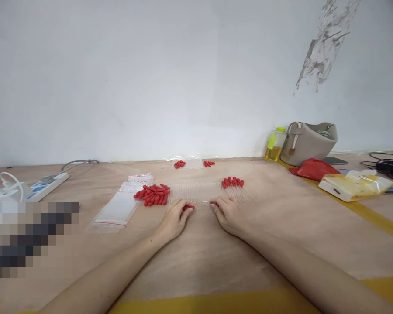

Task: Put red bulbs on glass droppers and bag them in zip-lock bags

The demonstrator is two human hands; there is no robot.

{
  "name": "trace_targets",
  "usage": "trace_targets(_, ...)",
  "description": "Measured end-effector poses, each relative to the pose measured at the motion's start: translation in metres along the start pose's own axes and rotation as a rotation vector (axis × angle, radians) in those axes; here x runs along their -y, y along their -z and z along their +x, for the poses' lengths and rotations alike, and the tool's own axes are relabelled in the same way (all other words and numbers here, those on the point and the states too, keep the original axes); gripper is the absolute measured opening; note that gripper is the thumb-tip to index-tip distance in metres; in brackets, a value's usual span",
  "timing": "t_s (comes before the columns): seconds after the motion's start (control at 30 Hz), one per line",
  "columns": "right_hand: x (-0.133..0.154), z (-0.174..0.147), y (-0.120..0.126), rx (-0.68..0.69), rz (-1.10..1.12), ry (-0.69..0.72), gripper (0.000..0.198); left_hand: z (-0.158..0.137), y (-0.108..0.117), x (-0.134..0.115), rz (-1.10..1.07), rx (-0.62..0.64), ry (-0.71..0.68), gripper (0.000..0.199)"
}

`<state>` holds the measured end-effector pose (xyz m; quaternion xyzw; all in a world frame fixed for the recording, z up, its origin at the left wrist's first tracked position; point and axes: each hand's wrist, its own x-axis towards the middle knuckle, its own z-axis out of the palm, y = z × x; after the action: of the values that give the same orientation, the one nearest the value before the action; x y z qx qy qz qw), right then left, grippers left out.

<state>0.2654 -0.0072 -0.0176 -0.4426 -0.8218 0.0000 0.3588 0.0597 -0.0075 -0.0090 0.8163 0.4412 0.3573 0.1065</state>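
My left hand [177, 218] is closed in a pinch on a red rubber bulb [189, 207], the squeeze cap of a dropper. My right hand [228, 214] is closed too, its fingertips on a thin clear dropper tube [203, 201] that points toward the left hand. Just beyond both hands lies a row of clear dropper tubes [194, 191], side by side. A pile of loose red bulbs [153, 194] sits left of the row. At its right end lie several droppers with red bulbs on them [233, 182].
Clear zip bags [118, 205] lie left of the pile. Near the wall are two small groups of red bulbs [180, 164] beside clear tubes. A power strip [49, 185] is far left. At right stand a bottle [275, 146], a grey bag [309, 144] and a yellow-white packet [353, 185].
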Motion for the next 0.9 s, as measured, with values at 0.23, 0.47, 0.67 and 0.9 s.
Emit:
trace_targets(0.23,0.008,0.000,0.001,0.028,0.008,0.060,0.024,-0.001,-0.002,-0.003,-0.141,0.015,0.054,0.014)
trace_targets(0.47,0.005,-0.001,-0.001,0.088,0.086,0.087,0.023,-0.002,-0.001,-0.006,-0.178,0.029,0.037,0.014)
trace_targets(0.67,-0.003,0.003,0.000,0.148,0.172,0.128,0.021,-0.006,-0.001,-0.001,-0.121,0.059,-0.036,0.016)
trace_targets(0.9,0.000,0.004,0.006,0.144,0.024,0.179,0.020,-0.010,-0.002,-0.004,-0.021,0.114,-0.075,0.017)
